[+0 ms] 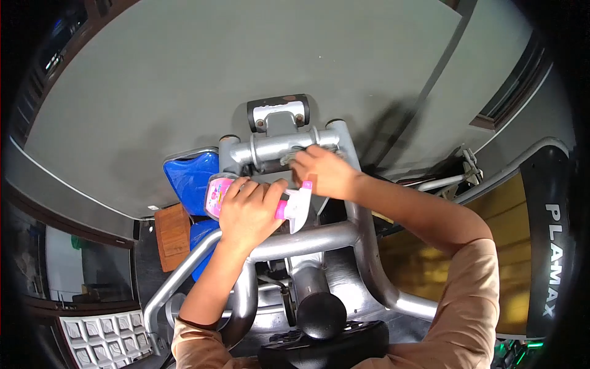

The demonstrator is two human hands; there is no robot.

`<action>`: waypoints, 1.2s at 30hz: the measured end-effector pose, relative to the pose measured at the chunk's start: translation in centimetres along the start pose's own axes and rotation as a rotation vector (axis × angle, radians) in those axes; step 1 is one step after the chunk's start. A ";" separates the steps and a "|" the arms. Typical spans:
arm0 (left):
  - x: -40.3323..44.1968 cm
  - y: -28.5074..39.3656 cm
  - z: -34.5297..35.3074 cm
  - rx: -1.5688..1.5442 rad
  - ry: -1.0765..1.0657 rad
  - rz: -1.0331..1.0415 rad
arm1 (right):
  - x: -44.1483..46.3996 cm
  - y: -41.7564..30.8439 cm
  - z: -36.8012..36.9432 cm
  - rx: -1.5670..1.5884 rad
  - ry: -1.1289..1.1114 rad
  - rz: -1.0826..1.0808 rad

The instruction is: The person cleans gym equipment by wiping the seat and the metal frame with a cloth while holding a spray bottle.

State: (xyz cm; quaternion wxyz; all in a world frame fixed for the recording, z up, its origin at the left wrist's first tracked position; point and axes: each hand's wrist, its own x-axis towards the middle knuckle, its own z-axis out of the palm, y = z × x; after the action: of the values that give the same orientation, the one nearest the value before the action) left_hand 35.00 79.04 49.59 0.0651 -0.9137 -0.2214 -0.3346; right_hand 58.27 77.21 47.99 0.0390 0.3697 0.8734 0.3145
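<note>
My left hand (pixel 247 212) is wrapped round a pink spray bottle (pixel 216 197). The bottle lies tilted on its side, its white and pink trigger head (pixel 297 208) pointing to the right. My right hand (pixel 324 172) presses a greyish cloth (pixel 290 156) against the silver crossbar (pixel 270 149) of a gym machine; part of the cloth is hidden under the fingers. Below both hands runs a thick curved silver tube (pixel 307 241) of the same frame.
A blue plastic chair (pixel 193 178) and a brown wooden box (pixel 173 237) stand at the left. Near me are a round black pad (pixel 321 315) and a dark seat (pixel 326 350). On the right is a black panel marked PLAMAX (pixel 550 246). A grey wall (pixel 276 49) rises behind the machine.
</note>
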 end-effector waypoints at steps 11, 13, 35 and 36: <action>-0.3 -0.1 -0.1 0.021 0.120 0.039 | 2.8 0.2 1.3 0.122 0.202 0.013; -0.3 -0.2 0.0 0.022 0.106 0.022 | 1.1 3.3 -1.2 0.109 0.199 0.124; -0.1 -0.1 0.1 -0.013 0.058 0.008 | 0.1 10.5 -1.2 0.692 0.114 0.611; -0.1 -0.1 0.1 -0.013 0.057 0.011 | 0.2 9.8 -1.1 0.692 0.116 0.615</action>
State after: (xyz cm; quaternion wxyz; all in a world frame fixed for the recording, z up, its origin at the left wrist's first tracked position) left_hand 34.95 79.09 49.46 0.0674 -0.9055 -0.2121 -0.3613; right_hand 63.90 81.96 54.55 -0.2307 0.5845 0.7776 0.0219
